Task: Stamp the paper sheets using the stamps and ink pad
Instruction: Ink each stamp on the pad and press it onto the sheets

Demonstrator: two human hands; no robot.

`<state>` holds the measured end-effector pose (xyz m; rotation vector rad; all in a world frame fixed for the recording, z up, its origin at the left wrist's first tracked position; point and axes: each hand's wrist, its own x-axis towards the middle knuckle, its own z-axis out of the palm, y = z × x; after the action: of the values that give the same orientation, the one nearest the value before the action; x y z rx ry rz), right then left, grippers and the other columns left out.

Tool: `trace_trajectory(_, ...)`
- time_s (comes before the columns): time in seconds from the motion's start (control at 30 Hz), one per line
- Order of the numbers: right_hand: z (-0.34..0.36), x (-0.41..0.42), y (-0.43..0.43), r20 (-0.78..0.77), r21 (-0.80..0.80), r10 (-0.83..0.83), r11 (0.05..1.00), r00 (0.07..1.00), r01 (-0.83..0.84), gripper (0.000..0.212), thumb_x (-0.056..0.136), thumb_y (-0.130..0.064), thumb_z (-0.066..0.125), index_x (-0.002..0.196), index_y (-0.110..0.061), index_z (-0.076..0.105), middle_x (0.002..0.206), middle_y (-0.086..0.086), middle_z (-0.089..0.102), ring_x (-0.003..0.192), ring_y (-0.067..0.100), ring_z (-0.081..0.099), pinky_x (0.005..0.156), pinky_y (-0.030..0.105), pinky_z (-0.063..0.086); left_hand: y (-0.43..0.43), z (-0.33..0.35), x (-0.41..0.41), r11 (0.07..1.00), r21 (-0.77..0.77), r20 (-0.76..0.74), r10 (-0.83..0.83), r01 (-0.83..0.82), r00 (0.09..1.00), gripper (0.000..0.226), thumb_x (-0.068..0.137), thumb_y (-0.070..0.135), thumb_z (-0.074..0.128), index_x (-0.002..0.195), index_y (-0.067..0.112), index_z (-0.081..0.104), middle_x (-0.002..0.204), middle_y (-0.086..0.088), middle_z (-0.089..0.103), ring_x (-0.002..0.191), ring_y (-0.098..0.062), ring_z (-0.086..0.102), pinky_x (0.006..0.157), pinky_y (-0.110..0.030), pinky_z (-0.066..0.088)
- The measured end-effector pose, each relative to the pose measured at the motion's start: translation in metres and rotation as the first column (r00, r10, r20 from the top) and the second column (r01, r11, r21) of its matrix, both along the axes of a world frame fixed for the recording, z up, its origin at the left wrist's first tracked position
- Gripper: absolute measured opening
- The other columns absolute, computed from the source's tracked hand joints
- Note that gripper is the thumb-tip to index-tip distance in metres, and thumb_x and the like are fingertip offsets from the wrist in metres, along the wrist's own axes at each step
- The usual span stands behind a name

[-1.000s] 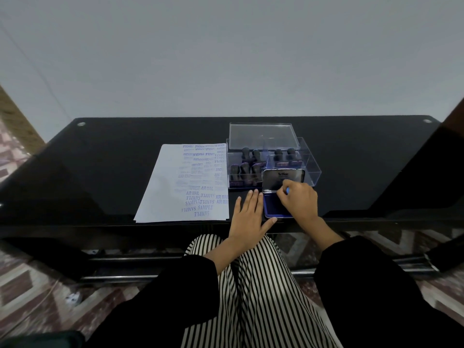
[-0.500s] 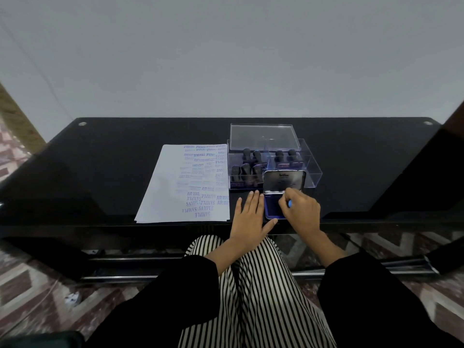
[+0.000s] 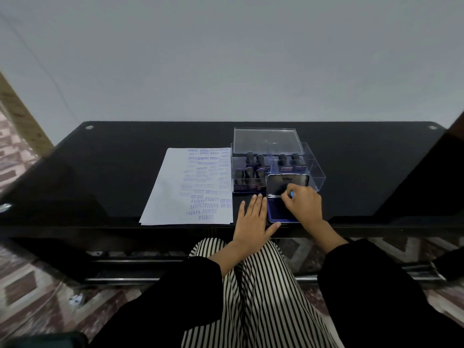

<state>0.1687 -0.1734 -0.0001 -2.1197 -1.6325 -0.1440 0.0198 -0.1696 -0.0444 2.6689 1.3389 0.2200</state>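
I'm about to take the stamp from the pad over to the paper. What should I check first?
1. Ink pad lid open: ok.
2. Right hand pinches the stamp, mostly hidden, over the pad: ok.
3. Stamp face inked: cannot tell.
4. Left hand flat on the table beside the pad: ok.
5. Paper sheet has unstamped room on its left side: ok.

The right hand (image 3: 305,206) covers much of the ink pad (image 3: 275,212), and the blue object (image 3: 292,194) it pinches is mostly hidden inside its grip. Faint imprints midway up the paper sheet (image 3: 169,192) are too blurred to read.
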Motion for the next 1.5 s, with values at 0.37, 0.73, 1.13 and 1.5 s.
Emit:
trace_trajectory(0.37,0.002,0.001,0.002,-0.060,-0.002,0.010,1.000,0.998,-0.010,0.022,0.089,-0.017,0.053,0.077,-0.004,0.066,0.067,0.017,0.064,0.068,0.033,0.060,0.056,0.031,0.037,0.001,0.000,0.000,1.000,-0.010,-0.021,0.000,0.000,1.000,0.090,0.078,0.061,-0.007,0.149,0.008,-0.002,0.158,-0.008,-0.001,0.146,-0.020,-0.005,0.117,-0.041,-0.005)
trace_trajectory(0.73,0.003,0.000,-0.005,-0.063,0.020,0.020,1.000,0.998,-0.019,0.022,0.093,-0.020,0.051,0.082,-0.006,0.063,0.070,0.015,0.065,0.068,0.031,0.060,0.056,0.028,0.032,0.000,0.001,-0.001,1.000,-0.021,0.004,-0.011,0.011,1.000,0.112,0.060,0.069,-0.029,0.149,0.008,-0.001,0.159,-0.008,-0.001,0.146,-0.019,-0.005,0.117,-0.041,-0.005)
trace_trajectory(1.13,0.023,-0.007,-0.004,-0.097,0.037,-0.011,0.999,0.995,0.015,0.030,0.095,-0.027,0.047,0.069,-0.013,0.050,0.060,0.005,0.052,0.063,0.026,0.057,0.053,0.028,0.033,0.012,0.035,-0.024,0.985,-0.133,0.258,-0.070,0.108,0.964,0.051,0.097,0.032,0.042,0.141,0.006,0.037,0.145,-0.010,0.040,0.133,-0.022,0.037,0.109,-0.031,0.028)
trace_trajectory(1.5,0.074,-0.110,0.065,-0.320,0.223,0.206,0.965,0.925,-0.137,0.043,0.094,-0.036,0.049,0.060,-0.011,0.044,0.054,0.005,0.044,0.052,0.016,0.041,0.051,0.026,0.031,0.064,0.057,-0.145,0.987,-0.022,0.666,0.132,-0.158,0.734,0.026,0.088,-0.004,0.044,0.104,0.004,0.063,0.105,-0.007,0.065,0.097,-0.018,0.060,0.085,-0.023,0.046)
